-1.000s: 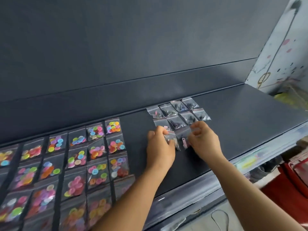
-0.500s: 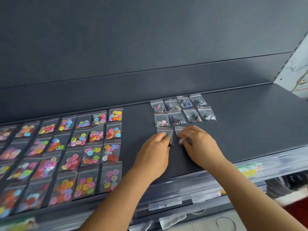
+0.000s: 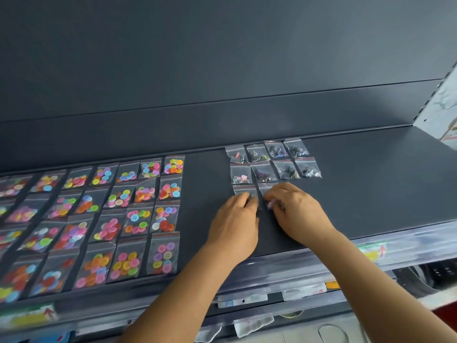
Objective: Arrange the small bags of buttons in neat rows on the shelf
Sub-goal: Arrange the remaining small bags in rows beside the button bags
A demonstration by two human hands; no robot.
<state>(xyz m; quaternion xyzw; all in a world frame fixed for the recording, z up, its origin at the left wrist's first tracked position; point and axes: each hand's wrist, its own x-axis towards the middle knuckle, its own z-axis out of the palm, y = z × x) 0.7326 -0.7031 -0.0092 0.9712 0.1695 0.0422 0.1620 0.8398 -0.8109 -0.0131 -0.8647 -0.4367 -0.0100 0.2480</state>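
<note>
Right-hand fingertips: curled down and pinching the near end of a small clear zip bag of pinkish buttons, second place in a third row being laid on the dark grey shelf board. Right hand: knuckles up, wrist over the front edge of the shelf. Left-hand fingertips: bent onto the near end of the neighbouring clear bag, first place in the same row; whether they pinch it or only press it flat cannot be told. Left hand: just beside the right, thumbs nearly touching. Change noted: a second ago both hands held a loose cluster of bags between them, lying askew; half a second ago two bags were already side by side; now they lie parallel with their sealed tops close under the second row, and the hands have scarcely shifted. Judgement: third row begun, two places of four filled. Beyond the fingers: two finished rows of four small clear bags of dark buttons, set against the back of the shelf. Further left, well apart: a larger block of clear bags of bright multicoloured buttons, in rows and columns. Front of shelf: clear plastic price rail with blurred labels.
</note>
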